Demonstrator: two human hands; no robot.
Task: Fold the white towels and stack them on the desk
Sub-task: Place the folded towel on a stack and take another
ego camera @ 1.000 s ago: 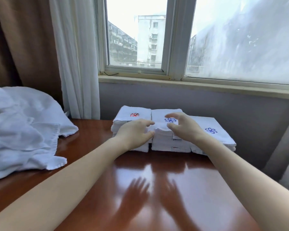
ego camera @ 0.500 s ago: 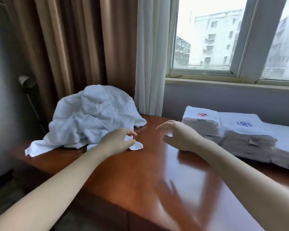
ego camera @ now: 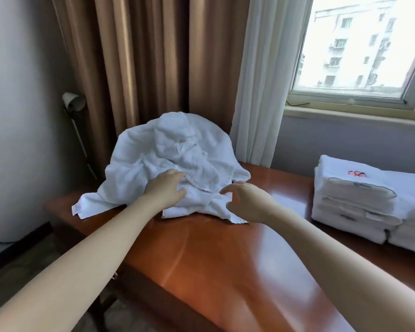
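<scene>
The left hand [ego camera: 165, 189] lies flat-fingered on the crumpled towel heap [ego camera: 168, 149], far left on the surface [ego camera: 201, 259]; the right hand [ego camera: 246, 203] hovers half-open, empty, at its near edge. Best pinch one hem (not several layers) and lift clear.

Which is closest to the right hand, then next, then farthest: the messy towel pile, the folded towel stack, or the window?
1. Messy towel pile, just left of the right hand.
2. Folded towel stack, farther right on the desk.
3. Window, up behind the stack.
</scene>
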